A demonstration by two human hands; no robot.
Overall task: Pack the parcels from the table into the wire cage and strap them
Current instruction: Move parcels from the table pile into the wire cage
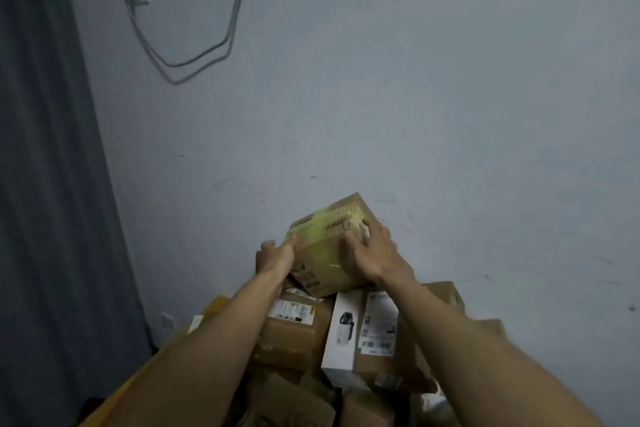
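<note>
both hands clamp the taped parcel (327, 253) from opposite sides. the left hand (277, 258) has its thumb along the upper edge and its fingers hidden behind the far face, and the right hand (375, 253) has its fingers spread and bent over the other side. neither hand has slack, since the box fills both grips. the parcel is tilted with one corner raised and sits just above the white carton (341, 333); whether it rests on the boxes there or hangs clear, i cannot tell. brown labelled boxes (294, 326) touch the white carton on either side, piled loosely, with the wall (450, 114) behind it. no cage wire shows, so i only judge that this pile is the load being packed. the danger is in setting the parcel down. placed at this tilt on uneven tops above the white carton, it could rock and slide off toward the wall, or nudge a loose box out of place. its glossy tape may also slip under the right fingers.
</note>
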